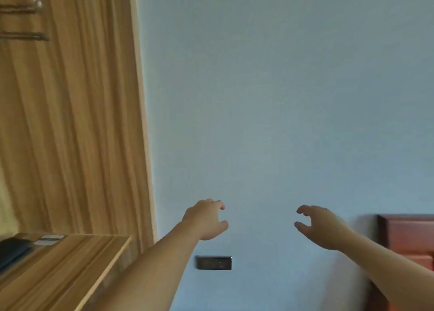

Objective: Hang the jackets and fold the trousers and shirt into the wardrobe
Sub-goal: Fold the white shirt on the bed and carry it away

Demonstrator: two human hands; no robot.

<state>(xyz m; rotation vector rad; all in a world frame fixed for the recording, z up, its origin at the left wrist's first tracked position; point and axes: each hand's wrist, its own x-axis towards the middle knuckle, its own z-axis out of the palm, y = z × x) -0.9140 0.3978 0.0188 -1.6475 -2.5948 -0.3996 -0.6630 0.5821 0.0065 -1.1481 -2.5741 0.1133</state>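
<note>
We face a plain pale blue wall (pixel 281 99), evenly lit. At our left stands a tall light-wood panel (pixel 70 122) with streaked grain, and below it a matching wooden tabletop (pixel 70 270). A dark socket plate (pixel 214 262) sits low on the wall. At far right we see reddish-brown wooden furniture (pixel 408 235).

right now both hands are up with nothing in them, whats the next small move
Probably turn toward the clothes: left hand and right hand hang loosely curled before a bare wall, holding nothing. No garment shows, only the wardrobe at left.
</note>
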